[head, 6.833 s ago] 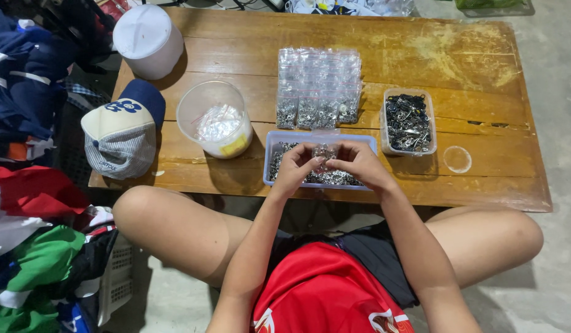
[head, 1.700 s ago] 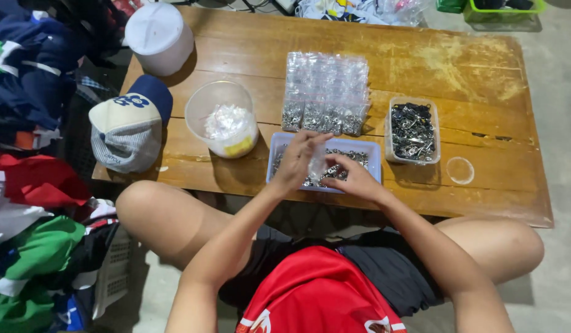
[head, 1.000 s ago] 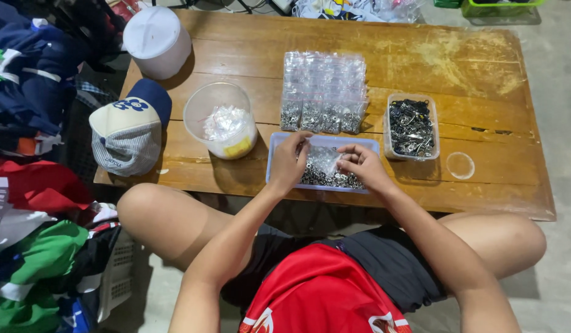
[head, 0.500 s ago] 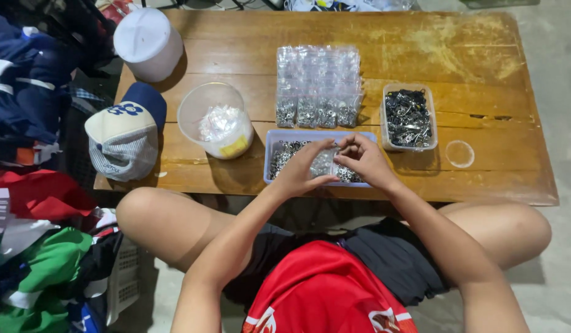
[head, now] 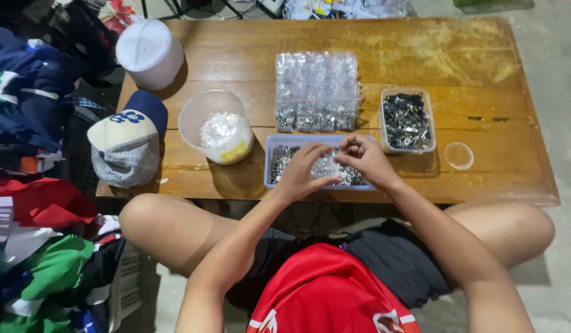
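Your left hand (head: pixel 305 169) and your right hand (head: pixel 362 159) meet over the shallow blue tray (head: pixel 270 161) at the near edge of the wooden surface (head: pixel 396 58), and between their fingertips you pinch a small clear bag (head: pixel 325 165) just above the heap of tiny silvery metal parts (head: pixel 284 161) in that tray. Both hands are closed in a fine pinch on the bag; whether a part also sits between the fingers is too small to tell. The bag looks thin, soft and slippery, light enough to crumple or slide, so hold it by its open edge with finger pads on both sides rather than by its middle. The parts look hard, small and loose, likely to roll or scatter if the bag tips. Beyond the tray lie rows of clear filled bags (head: pixel 316 86), touching its far side. To the right stands a clear tub of dark metal pieces (head: pixel 407 118), with a small round clear lid (head: pixel 459 155) near it. To the left stands a round clear tub with a yellow label (head: pixel 216 126), then a blue and white cap (head: pixel 128 143) and a white container (head: pixel 149 52).
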